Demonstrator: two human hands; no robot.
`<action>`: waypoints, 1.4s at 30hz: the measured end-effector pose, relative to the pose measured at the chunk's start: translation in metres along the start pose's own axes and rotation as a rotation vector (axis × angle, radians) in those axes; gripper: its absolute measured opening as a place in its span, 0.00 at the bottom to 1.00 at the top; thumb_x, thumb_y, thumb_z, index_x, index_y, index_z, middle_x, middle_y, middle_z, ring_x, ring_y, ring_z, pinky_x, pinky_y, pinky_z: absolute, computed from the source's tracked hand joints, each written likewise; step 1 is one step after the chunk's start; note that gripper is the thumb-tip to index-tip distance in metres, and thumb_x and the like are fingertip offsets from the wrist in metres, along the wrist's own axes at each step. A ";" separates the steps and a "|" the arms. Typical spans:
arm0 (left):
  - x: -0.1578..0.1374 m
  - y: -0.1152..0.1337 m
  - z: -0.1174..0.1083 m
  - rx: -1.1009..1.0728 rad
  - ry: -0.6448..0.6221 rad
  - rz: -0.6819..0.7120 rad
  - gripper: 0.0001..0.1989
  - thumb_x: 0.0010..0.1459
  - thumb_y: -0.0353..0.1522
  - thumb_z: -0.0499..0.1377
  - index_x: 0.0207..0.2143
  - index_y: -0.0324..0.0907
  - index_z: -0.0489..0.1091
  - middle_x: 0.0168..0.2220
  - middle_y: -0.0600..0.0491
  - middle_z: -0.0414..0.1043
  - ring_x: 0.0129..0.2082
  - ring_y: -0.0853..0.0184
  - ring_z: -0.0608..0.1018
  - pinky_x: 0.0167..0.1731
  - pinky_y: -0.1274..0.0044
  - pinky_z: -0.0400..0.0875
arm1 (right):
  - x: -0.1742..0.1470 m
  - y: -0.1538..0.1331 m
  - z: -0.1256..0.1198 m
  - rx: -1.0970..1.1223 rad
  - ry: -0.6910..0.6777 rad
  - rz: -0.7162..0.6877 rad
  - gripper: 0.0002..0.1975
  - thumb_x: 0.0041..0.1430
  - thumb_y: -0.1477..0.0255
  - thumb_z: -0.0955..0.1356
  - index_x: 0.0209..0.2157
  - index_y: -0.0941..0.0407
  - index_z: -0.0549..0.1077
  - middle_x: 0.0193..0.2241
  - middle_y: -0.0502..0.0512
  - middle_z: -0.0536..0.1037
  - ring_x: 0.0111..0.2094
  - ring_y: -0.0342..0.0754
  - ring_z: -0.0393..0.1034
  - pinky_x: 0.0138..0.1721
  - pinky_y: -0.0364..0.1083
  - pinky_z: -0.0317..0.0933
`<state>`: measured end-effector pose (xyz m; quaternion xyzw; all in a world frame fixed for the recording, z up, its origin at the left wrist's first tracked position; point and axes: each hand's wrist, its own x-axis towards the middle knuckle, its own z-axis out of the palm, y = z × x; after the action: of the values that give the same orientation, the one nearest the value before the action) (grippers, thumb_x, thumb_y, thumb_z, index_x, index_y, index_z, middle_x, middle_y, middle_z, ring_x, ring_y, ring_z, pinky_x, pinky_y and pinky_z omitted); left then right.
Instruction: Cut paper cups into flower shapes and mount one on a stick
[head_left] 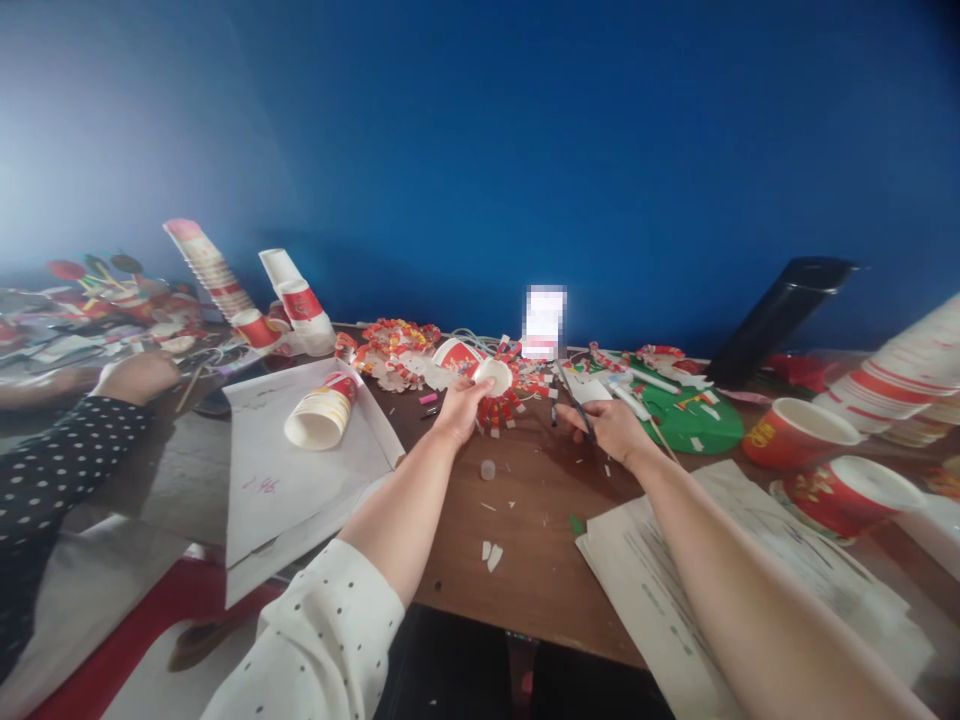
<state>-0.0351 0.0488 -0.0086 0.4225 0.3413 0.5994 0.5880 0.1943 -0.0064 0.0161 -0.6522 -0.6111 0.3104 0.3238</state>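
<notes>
Between the thumb and fingers of my left hand is a cut paper cup, its white base facing me and its red-and-white side slit into strips that fan outward. My right hand is closed round the handles of a pair of scissors, the blades pointing up and away. A gap lies between the scissors and the cup's strips. Small white paper scraps and a little clear cap lie on the brown table below my hands.
Left, a white folder bears cups; a co-worker's dotted sleeve is beyond. Tall cup stacks lean behind. Right are a green disc, red cups, papers and a black cylinder. A bright blurred screen stands ahead.
</notes>
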 end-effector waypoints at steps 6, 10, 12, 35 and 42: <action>0.002 -0.003 -0.002 -0.009 -0.027 0.002 0.13 0.40 0.36 0.69 0.27 0.36 0.77 0.26 0.51 0.76 0.28 0.67 0.75 0.36 0.76 0.66 | 0.000 -0.002 0.000 -0.017 0.024 0.013 0.23 0.45 0.51 0.70 0.16 0.58 0.73 0.15 0.54 0.72 0.18 0.43 0.58 0.21 0.44 0.51; 0.002 -0.005 -0.002 -0.015 -0.045 -0.004 0.13 0.40 0.36 0.69 0.28 0.36 0.77 0.27 0.50 0.76 0.30 0.66 0.75 0.37 0.75 0.65 | -0.001 -0.004 -0.001 -0.004 0.027 0.012 0.23 0.44 0.50 0.70 0.18 0.58 0.74 0.15 0.53 0.72 0.19 0.42 0.58 0.22 0.43 0.51; 0.002 -0.005 -0.002 -0.012 -0.043 -0.013 0.14 0.40 0.36 0.69 0.28 0.36 0.76 0.27 0.50 0.76 0.29 0.66 0.75 0.37 0.75 0.65 | 0.000 -0.004 -0.001 0.012 0.021 0.019 0.24 0.43 0.49 0.70 0.19 0.59 0.74 0.15 0.54 0.72 0.19 0.43 0.58 0.22 0.43 0.51; -0.001 0.002 0.000 -0.023 -0.003 -0.034 0.13 0.38 0.36 0.69 0.24 0.36 0.74 0.21 0.52 0.73 0.24 0.69 0.73 0.31 0.77 0.66 | -0.007 -0.014 -0.008 0.038 0.114 0.036 0.26 0.42 0.46 0.69 0.15 0.57 0.70 0.12 0.52 0.69 0.16 0.42 0.55 0.20 0.44 0.50; -0.007 0.012 0.002 -0.107 -0.050 -0.087 0.13 0.39 0.35 0.69 0.25 0.36 0.74 0.20 0.52 0.73 0.23 0.70 0.74 0.29 0.78 0.67 | -0.002 -0.006 -0.003 0.105 -0.069 0.052 0.24 0.45 0.48 0.69 0.19 0.57 0.73 0.16 0.52 0.72 0.21 0.44 0.60 0.26 0.44 0.52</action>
<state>-0.0390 0.0413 0.0022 0.3900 0.3118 0.5801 0.6435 0.1929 -0.0087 0.0224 -0.6389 -0.5877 0.3727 0.3279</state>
